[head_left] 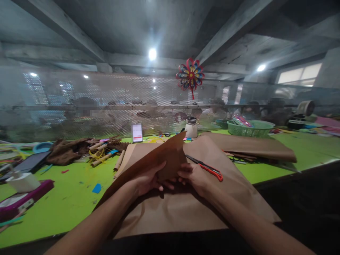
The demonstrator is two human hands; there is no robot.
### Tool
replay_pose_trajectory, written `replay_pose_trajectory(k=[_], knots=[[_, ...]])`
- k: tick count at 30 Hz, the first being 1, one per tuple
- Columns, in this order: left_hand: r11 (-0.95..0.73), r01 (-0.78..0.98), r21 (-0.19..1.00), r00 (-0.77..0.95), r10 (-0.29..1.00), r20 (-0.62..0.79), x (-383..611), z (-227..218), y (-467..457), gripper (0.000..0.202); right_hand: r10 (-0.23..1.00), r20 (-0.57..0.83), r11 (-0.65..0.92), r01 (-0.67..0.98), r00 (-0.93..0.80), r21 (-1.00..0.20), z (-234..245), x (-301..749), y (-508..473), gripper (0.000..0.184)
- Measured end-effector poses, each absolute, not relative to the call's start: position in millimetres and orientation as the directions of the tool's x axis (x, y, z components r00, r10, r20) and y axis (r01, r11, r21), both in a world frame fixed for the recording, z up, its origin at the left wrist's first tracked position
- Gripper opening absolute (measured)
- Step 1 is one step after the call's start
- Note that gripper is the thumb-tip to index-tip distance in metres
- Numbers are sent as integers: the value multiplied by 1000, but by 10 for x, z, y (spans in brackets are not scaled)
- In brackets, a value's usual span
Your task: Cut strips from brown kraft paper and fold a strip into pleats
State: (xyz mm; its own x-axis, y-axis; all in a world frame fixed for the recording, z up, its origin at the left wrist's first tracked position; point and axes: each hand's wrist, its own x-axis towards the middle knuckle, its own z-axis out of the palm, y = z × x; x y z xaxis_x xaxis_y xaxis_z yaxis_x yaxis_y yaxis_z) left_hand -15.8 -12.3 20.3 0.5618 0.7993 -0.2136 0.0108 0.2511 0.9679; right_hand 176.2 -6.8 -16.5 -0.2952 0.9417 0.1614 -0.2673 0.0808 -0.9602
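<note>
A large sheet of brown kraft paper [170, 216] lies in front of me, its left side raised and folded over toward the middle. My left hand [150, 180] is at the raised flap, thumb against the paper and fingers curled below. Close beside it, my right hand [192, 177] pinches the flap's lower edge between bent fingers. Just beyond the right hand, a slim red and black cutting tool [209, 170] rests on the paper; whether it is a knife or scissors I cannot tell.
A folded brown sheet [252, 145] and a green basket [251, 128] are at right. A white jug [191, 127] stands behind the paper. Cardboard tubes [101, 159], a purple power strip [26, 200] and a phone [29, 164] lie left. A pinwheel [191, 75] hangs on the mesh screen.
</note>
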Motion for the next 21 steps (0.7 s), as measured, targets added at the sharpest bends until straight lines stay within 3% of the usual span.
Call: replay_pose_trajectory(k=[9, 13, 17, 21], knots=[[149, 32, 988, 415, 897, -149, -145, 226, -126, 40, 969, 139, 54, -370, -206, -928, -192, 1768, -37, 31], [199, 87, 976, 335, 917, -217, -140, 233, -134, 47, 980, 104, 28, -392, -172, -919, -175, 1782, -43, 33], [232, 152, 961, 348, 897, -272, -137, 253, -164, 56, 984, 119, 51, -423, -136, -905, -170, 1787, -56, 36], [201, 141, 969, 424, 872, -242, -156, 262, -181, 51, 988, 127, 68, -475, -93, -878, -168, 1764, -63, 39]])
